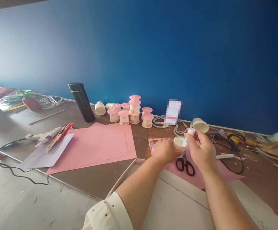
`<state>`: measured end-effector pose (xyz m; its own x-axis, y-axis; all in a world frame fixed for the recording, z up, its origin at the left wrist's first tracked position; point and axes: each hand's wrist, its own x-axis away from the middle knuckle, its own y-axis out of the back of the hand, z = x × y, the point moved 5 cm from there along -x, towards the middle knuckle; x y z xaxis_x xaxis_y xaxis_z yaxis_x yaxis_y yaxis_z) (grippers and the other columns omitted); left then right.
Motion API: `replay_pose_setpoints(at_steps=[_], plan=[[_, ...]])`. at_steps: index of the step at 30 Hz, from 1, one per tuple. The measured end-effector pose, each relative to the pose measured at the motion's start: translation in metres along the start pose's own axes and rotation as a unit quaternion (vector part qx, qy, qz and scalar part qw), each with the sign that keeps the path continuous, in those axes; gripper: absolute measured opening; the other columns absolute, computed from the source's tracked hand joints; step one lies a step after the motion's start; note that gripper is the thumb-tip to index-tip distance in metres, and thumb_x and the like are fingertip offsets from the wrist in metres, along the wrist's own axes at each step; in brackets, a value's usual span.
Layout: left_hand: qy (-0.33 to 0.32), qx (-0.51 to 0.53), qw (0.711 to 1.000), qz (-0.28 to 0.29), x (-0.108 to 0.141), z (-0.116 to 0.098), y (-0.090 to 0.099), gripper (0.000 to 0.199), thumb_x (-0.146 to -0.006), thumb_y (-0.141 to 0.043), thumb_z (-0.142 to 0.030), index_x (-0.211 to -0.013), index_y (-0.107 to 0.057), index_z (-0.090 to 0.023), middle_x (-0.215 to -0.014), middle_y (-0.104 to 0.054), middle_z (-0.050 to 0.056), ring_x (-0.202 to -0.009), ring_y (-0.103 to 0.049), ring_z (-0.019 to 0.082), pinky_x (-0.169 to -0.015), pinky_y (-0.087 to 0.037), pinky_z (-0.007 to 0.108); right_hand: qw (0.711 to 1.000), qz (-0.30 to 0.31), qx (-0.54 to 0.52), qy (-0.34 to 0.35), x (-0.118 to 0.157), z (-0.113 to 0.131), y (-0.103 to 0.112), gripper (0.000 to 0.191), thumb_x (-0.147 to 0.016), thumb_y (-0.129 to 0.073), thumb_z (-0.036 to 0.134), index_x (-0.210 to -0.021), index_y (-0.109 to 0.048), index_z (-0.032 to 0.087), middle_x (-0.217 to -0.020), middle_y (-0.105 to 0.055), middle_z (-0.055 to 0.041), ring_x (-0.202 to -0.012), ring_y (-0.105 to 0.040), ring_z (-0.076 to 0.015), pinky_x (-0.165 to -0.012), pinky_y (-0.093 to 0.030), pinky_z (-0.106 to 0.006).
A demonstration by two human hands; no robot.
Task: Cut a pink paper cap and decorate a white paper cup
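My left hand (165, 150) is wrapped round a small white paper cup (179, 142) whose open rim faces up. In my right hand (202, 154) is a white tube with a blue label, perhaps a glue stick (190, 131), tilted with its lower end at the cup's rim. Whether the tube touches the cup I cannot tell. Black-handled scissors (188, 169) lie just below the cup, on a cut sheet of pink paper (196, 182). Behind the left hand stand several little cup houses (134, 108) with pink paper roofs, some stacked.
Pink sheets (100, 143) lie to the left, with a glue gun (44, 136) and a red utility knife (63, 134) beside them. A black flask (81, 102) stands against the blue wall. Loose cups (200, 125) and cables (237, 143) lie to the right. A shallow box (174, 207) is under my forearms.
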<state>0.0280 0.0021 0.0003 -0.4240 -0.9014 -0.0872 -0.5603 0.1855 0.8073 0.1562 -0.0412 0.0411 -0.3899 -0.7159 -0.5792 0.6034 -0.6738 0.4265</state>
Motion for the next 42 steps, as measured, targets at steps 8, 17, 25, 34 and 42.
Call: replay_pose_setpoints(at_steps=[8,17,25,34,42], plan=[[0.009,-0.007,1.000,-0.011,0.000,0.002,0.000,0.058,-0.064,-0.060,-0.064,-0.103,-0.056,-0.022,-0.105,-0.065,0.006,-0.106,-0.054,0.028,-0.088,-0.044,0.038,0.993,0.020,-0.106,-0.041,0.001,0.000,0.000,0.038,-0.083,-0.054,0.048,-0.110,-0.061,0.022,-0.098,-0.069,-0.0070,-0.094,-0.064,-0.0218,-0.083,-0.049,-0.037],[-0.008,-0.009,1.000,-0.006,0.000,-0.001,0.001,0.055,-0.067,-0.059,-0.062,-0.104,-0.056,-0.021,-0.106,-0.065,0.006,-0.106,-0.055,0.027,-0.092,-0.042,0.037,0.996,0.001,-0.083,-0.014,0.003,0.005,-0.003,0.033,-0.082,-0.057,0.045,-0.104,-0.061,0.021,-0.101,-0.069,-0.0076,-0.095,-0.063,-0.0219,-0.088,-0.046,-0.041],[-0.018,-0.013,1.000,-0.010,0.001,-0.002,0.002,0.053,-0.070,-0.054,-0.064,-0.102,-0.057,-0.021,-0.102,-0.066,0.007,-0.102,-0.056,0.027,-0.090,-0.042,0.037,0.997,0.039,-0.069,-0.015,0.006,0.007,-0.009,0.034,-0.081,-0.057,0.047,-0.103,-0.061,0.022,-0.099,-0.069,-0.0068,-0.094,-0.063,-0.0218,-0.085,-0.047,-0.040],[-0.002,-0.012,1.000,-0.003,0.000,0.000,0.000,0.055,-0.067,-0.058,-0.063,-0.105,-0.056,-0.022,-0.106,-0.065,0.006,-0.106,-0.055,0.027,-0.091,-0.042,0.037,0.990,0.034,-0.133,-0.036,0.005,0.005,-0.008,0.035,-0.082,-0.057,0.046,-0.106,-0.060,0.021,-0.098,-0.069,-0.0080,-0.094,-0.064,-0.0221,-0.084,-0.048,-0.039],[-0.002,-0.003,1.000,-0.004,0.001,-0.001,0.003,0.054,-0.066,-0.060,-0.062,-0.102,-0.057,-0.022,-0.104,-0.065,0.006,-0.105,-0.054,0.028,-0.090,-0.042,0.037,0.977,-0.034,-0.195,-0.084,0.002,-0.004,-0.006,0.034,-0.079,-0.061,0.045,-0.103,-0.061,0.021,-0.097,-0.069,-0.0075,-0.100,-0.062,-0.0231,-0.092,-0.045,-0.044]])
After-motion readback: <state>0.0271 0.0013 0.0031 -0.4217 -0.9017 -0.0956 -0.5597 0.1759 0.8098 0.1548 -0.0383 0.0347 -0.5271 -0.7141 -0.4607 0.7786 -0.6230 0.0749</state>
